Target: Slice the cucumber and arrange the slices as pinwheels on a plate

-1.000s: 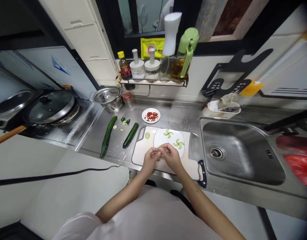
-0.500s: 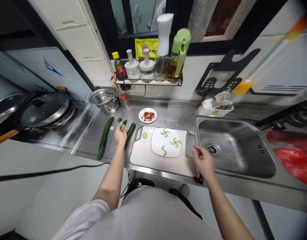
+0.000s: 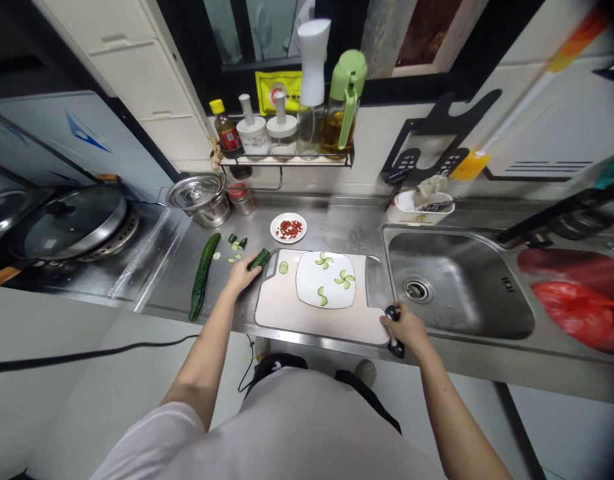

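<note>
Steel countertop (image 3: 331,227), as I view it remotely. Directly on it I see the cutting board (image 3: 311,321). Relative to this board: just beyond, a white dish (image 3: 274,229); to the left, cucumber offcuts (image 3: 243,244), then a long cucumber (image 3: 203,277); farther beyond left, a lidded pot (image 3: 209,213) and red-capped jar (image 3: 243,201); well right, a red bag (image 3: 577,313).

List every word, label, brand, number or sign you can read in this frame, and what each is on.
No words or numbers can be read.
Yellow packet: printing around a red emblem, too small.
Bottle with the yellow cap: red label, too small.
Wall panel by the stove: blue triangular mark, plus blurred blue lettering at its left.
</note>
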Demonstrator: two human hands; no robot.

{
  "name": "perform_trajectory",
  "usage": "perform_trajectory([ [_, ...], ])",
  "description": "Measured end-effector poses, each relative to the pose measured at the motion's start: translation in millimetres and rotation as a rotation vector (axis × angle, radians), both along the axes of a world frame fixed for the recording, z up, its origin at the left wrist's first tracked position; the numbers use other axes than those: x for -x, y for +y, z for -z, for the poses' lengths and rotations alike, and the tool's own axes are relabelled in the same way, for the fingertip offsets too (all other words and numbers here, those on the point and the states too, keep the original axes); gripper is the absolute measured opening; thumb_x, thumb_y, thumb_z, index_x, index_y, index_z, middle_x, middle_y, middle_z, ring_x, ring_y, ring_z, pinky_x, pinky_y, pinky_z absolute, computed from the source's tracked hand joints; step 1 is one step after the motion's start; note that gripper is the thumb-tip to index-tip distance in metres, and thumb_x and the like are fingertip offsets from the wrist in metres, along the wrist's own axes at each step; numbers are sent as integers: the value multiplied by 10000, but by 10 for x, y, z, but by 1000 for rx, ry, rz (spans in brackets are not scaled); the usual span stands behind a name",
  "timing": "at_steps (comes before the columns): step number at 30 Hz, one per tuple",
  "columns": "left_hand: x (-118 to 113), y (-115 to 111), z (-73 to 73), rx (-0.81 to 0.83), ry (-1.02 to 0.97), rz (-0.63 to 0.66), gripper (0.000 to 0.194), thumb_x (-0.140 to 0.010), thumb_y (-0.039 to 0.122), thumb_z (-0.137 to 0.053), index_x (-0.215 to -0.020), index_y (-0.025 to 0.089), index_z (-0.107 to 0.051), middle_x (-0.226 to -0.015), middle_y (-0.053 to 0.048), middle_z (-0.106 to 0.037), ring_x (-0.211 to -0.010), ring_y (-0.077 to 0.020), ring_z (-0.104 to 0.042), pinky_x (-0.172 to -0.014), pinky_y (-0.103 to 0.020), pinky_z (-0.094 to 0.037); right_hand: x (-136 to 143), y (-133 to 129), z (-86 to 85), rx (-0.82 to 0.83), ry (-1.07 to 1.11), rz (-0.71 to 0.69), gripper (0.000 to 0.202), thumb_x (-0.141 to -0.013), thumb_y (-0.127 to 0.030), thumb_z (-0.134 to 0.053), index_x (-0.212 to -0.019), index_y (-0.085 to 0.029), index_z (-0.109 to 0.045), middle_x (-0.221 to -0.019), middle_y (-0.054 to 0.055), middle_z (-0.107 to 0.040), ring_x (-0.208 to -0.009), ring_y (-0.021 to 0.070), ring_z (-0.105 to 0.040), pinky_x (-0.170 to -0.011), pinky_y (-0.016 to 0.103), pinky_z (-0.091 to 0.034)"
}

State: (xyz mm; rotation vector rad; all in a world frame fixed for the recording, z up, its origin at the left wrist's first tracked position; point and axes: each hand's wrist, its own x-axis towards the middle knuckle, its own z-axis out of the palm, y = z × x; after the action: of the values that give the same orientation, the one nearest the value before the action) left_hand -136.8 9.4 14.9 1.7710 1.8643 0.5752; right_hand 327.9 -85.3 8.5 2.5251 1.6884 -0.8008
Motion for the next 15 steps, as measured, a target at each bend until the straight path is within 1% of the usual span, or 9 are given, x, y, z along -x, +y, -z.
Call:
perform_trajectory([
  [2,38,-156,-49,22,-125,146,585,-847,381,-585,-1399,199,-516,-1300,-83,-636,-1156,-253,-600,-1002,-383,-460,-67,6,11,-32,24,29,423,-734,-361,-617,-1101,-156,-563,-907,89,-679,-821,223,-633,-689,281,-410],
  [4,12,-338,-87,43,-176,243,581,-865,382,-559,-1412,197,-498,-1312,-76,-630,-1135,-242,-608,-986,-378,-472,-129,1,8,-67,74,79,342,-699,-356,-611,-989,-185,-551,-814,42,-648,-745,201,-603,-647,268,-396],
  [6,-66,-518,-102,60,-167,325,548,-881,369,-535,-1406,215,-506,-1347,-70,-606,-1169,-241,-588,-985,-372,-472,-158,-11,-25,-118,146,123,274,-665,-341,-596,-893,-212,-517,-747,3,-606,-689,181,-566,-619,260,-385],
  [8,-169,-670,-95,55,-99,391,515,-889,350,-521,-1392,240,-525,-1346,-61,-605,-1190,-242,-572,-1012,-378,-454,-121,-23,-100,-189,254,137,243,-638,-315,-572,-846,-227,-481,-691,-28,-559,-639,161,-534,-598,250,-380],
  [10,-272,-783,-77,34,-11,450,497,-894,315,-505,-1388,264,-531,-1322,-57,-613,-1192,-235,-560,-1033,-382,-437,10,-33,-219,-247,425,115,251,-644,-305,-541,-872,-233,-465,-637,-57,-510,-574,142,-504,-566,238,-378],
  [12,-356,-856,-66,3,73,483,501,-896,276,-488,-1395,282,-522,-1308,-57,-601,-1177,-221,-554,-1030,-371,-437,244,-43,-366,-239,591,65,290,-692,-350,-537,-949,-233,-472,-611,-74,-491,-512,133,-479,-514,228,-364],
  [14,-418,-901,-69,-19,163,481,522,-895,251,-477,-1413,308,-499,-1273,-53,-595,-1135,-209,-559,-998,-356,-453,558,-54,-508,-201,662,-45,318,-770,-442,-534,-1001,-226,-501,-637,-61,-528,-509,133,-483,-488,223,-349],
  [15,-443,-915,-74,-22,212,470,534,-895,248,-476,-1423,327,-484,-1248,-48,-596,-1107,-207,-564,-974,-350,-464,731,-61,-567,-187,662,-97,301,-821,-474,-492,-978,-219,-519,-657,-45,-553,-519,134,-492,-489,226,-347],
])
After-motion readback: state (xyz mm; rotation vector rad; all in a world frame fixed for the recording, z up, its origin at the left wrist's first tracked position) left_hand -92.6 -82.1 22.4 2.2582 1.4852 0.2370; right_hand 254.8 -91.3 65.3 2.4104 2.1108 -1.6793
